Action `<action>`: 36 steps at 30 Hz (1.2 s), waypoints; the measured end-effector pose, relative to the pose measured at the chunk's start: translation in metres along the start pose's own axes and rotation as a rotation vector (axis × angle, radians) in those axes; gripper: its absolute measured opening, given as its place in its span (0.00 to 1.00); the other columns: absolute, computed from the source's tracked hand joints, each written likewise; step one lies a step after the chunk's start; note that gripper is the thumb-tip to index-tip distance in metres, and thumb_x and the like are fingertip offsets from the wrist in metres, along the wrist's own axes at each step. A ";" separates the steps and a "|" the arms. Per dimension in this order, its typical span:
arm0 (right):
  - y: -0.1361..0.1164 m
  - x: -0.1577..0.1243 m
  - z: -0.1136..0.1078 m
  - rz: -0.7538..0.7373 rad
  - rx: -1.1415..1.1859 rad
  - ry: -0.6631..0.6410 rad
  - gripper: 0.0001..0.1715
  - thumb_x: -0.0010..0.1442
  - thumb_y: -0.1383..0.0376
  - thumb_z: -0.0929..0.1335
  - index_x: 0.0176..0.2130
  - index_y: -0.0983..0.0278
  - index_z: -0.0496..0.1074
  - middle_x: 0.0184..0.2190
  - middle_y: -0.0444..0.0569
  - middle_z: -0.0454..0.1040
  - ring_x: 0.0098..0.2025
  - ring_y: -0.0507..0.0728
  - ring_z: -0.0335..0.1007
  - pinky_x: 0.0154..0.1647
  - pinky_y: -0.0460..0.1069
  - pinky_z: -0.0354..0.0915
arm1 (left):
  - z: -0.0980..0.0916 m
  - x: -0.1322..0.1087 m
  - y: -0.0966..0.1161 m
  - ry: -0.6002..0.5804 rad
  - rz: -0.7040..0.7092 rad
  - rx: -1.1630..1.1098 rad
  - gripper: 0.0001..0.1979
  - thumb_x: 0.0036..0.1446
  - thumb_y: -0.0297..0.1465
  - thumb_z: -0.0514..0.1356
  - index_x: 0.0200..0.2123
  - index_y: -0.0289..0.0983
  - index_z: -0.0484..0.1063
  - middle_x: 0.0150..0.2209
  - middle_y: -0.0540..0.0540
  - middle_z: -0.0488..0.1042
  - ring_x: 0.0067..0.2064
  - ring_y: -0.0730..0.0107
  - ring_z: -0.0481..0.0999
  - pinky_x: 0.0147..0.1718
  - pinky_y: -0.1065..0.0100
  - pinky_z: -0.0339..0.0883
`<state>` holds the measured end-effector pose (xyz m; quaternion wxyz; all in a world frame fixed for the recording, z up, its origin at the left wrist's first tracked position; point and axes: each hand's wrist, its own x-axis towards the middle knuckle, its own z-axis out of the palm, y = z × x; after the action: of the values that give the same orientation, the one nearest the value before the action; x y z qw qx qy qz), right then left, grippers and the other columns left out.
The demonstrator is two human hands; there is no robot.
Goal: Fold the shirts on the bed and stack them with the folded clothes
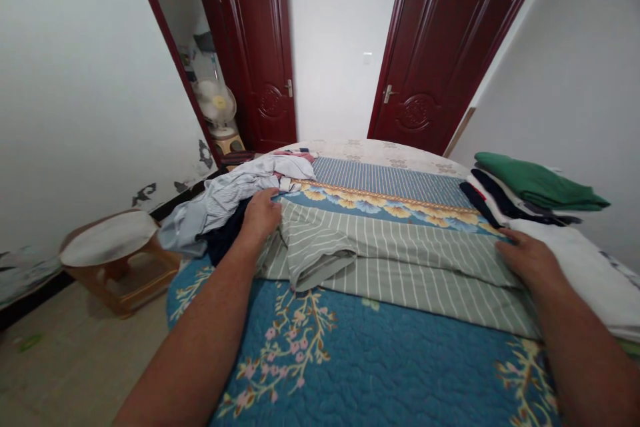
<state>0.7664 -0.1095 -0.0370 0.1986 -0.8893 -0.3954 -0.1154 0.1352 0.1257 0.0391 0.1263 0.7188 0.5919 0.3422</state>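
A grey-green T-shirt [400,260] with white stripes lies lengthwise in a narrow fold, one short sleeve on top. My left hand [263,217] is closed on the shirt's left end, near the shoulder. At the opposite end, my right hand [530,259] has its fingers closed on the far corner of the fabric. Parts of the fingers on both hands are hidden. Beneath the shirt is a blue quilted cover [400,360] with flowers.
A heap of loose clothes [235,190] sits beyond my left hand. Folded clothes, a green one [540,180] on top, are stacked at right near white folded fabric [580,260]. A stool [110,240] stands at left. Two dark red doors [257,33] are behind.
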 end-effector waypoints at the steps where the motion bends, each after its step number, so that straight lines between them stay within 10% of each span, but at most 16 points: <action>1: -0.002 -0.004 -0.007 -0.037 -0.039 0.023 0.29 0.62 0.56 0.66 0.57 0.63 0.82 0.47 0.62 0.84 0.46 0.69 0.81 0.42 0.57 0.71 | -0.009 -0.005 0.005 -0.022 0.022 0.017 0.22 0.62 0.28 0.59 0.58 0.35 0.79 0.57 0.37 0.81 0.54 0.56 0.82 0.58 0.60 0.71; 7: -0.006 -0.039 -0.020 -0.245 -0.139 0.066 0.32 0.65 0.53 0.61 0.58 0.67 0.78 0.60 0.69 0.76 0.64 0.74 0.72 0.59 0.64 0.70 | -0.009 -0.075 0.043 -0.463 0.292 0.106 0.20 0.66 0.41 0.62 0.57 0.41 0.80 0.51 0.43 0.84 0.52 0.58 0.82 0.54 0.62 0.72; 11: -0.001 -0.073 -0.006 -0.448 -0.079 -0.049 0.28 0.61 0.57 0.64 0.54 0.64 0.80 0.57 0.68 0.78 0.61 0.73 0.76 0.65 0.65 0.68 | 0.012 -0.106 0.055 -0.476 0.441 0.262 0.24 0.65 0.49 0.62 0.57 0.41 0.81 0.55 0.38 0.81 0.59 0.49 0.77 0.62 0.55 0.67; 19: -0.026 -0.113 -0.018 -0.419 -0.212 -0.078 0.27 0.63 0.64 0.64 0.56 0.67 0.80 0.56 0.62 0.81 0.58 0.69 0.78 0.62 0.61 0.71 | -0.007 -0.097 0.044 -0.645 0.554 0.260 0.43 0.50 0.56 0.72 0.65 0.46 0.73 0.63 0.40 0.74 0.65 0.45 0.72 0.64 0.52 0.65; 25: -0.053 -0.114 -0.037 -0.306 -0.233 -0.038 0.20 0.67 0.68 0.64 0.51 0.66 0.82 0.51 0.59 0.83 0.55 0.64 0.78 0.59 0.56 0.70 | -0.011 -0.092 0.048 -0.626 0.588 0.366 0.17 0.62 0.36 0.63 0.54 0.44 0.78 0.56 0.40 0.79 0.59 0.48 0.76 0.58 0.52 0.68; 31: -0.045 -0.117 -0.042 -0.284 -0.181 -0.096 0.26 0.61 0.74 0.66 0.56 0.65 0.80 0.57 0.56 0.80 0.59 0.63 0.75 0.62 0.53 0.67 | -0.011 -0.094 0.050 -0.714 0.573 0.373 0.39 0.51 0.50 0.72 0.65 0.48 0.71 0.68 0.40 0.71 0.69 0.39 0.67 0.64 0.42 0.63; 36: -0.038 -0.113 -0.039 -0.265 -0.192 -0.070 0.23 0.63 0.74 0.64 0.52 0.67 0.82 0.53 0.59 0.81 0.55 0.65 0.76 0.61 0.55 0.67 | -0.004 -0.096 0.053 -0.659 0.657 0.363 0.28 0.56 0.35 0.67 0.60 0.45 0.75 0.63 0.38 0.75 0.63 0.44 0.73 0.61 0.48 0.66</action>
<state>0.6609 -0.1782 -0.0327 0.0820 -0.8476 -0.5033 -0.1468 0.1665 0.0204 0.0398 0.0650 0.9475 0.3129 0.0103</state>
